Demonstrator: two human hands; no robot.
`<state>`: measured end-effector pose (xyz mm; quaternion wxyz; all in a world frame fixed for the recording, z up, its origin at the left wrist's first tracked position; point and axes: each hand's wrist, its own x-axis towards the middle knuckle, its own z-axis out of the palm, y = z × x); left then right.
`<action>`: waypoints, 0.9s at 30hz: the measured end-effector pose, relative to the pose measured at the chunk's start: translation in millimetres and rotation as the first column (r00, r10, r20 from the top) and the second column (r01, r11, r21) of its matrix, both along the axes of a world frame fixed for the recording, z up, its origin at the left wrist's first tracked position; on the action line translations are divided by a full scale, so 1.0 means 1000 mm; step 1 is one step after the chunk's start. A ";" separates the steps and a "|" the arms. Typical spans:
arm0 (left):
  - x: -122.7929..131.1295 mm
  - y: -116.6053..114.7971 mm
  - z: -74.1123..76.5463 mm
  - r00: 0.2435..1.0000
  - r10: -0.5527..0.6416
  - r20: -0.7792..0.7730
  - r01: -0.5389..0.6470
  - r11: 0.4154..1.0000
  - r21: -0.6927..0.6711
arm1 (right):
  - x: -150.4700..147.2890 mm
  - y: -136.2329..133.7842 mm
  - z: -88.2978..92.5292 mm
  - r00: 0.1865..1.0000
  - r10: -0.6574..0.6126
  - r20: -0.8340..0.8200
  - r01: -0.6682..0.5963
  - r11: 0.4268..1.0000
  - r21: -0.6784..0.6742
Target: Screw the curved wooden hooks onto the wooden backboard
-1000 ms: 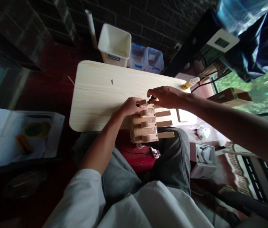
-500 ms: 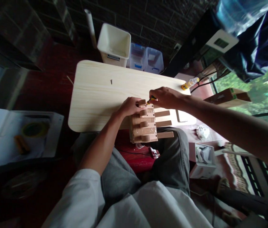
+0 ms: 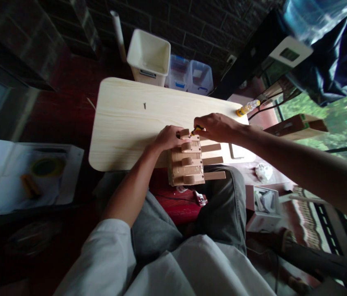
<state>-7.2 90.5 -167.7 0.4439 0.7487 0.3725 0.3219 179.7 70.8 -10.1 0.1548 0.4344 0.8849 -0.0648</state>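
A black-and-yellow screwdriver (image 3: 198, 129) is in my right hand (image 3: 212, 125), fingers closed round its handle. Its tip points down and left toward the far end of a wooden piece (image 3: 191, 162) with several rounded blocks and long slats sticking out to the right. Clear tape or film and what looks like cardboard show under the slats. My left hand (image 3: 168, 137) is closed on the far end of this wooden piece, beside the screwdriver tip. Exactly where the tip touches is hidden by my fingers. The piece overhangs the near edge of the table, above my lap.
On the pale wooden table (image 3: 120, 131) lies a small dark screw (image 3: 144, 106). A clear bottle-like container with a yellow end (image 3: 248, 108) lies at the far right corner. Beyond the table stand a cream bin (image 3: 150, 53) and clear plastic boxes (image 3: 188, 74). An open white box (image 3: 71, 164) is at left.
The camera view has shifted very slightly. Both hands, the screwdriver and the wooden piece keep nearly the same places.
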 end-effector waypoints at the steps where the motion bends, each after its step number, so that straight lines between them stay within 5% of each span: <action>1: 0.000 0.000 0.000 1.000 0.015 -0.015 -0.015 1.000 0.017 | 0.001 0.001 -0.002 1.000 -0.014 -0.003 0.014 1.000 0.004; 27: 0.002 -0.003 0.003 0.996 0.074 -0.054 -0.072 0.997 0.036 | 0.001 0.010 0.013 1.000 0.018 -0.001 -0.018 1.000 -0.010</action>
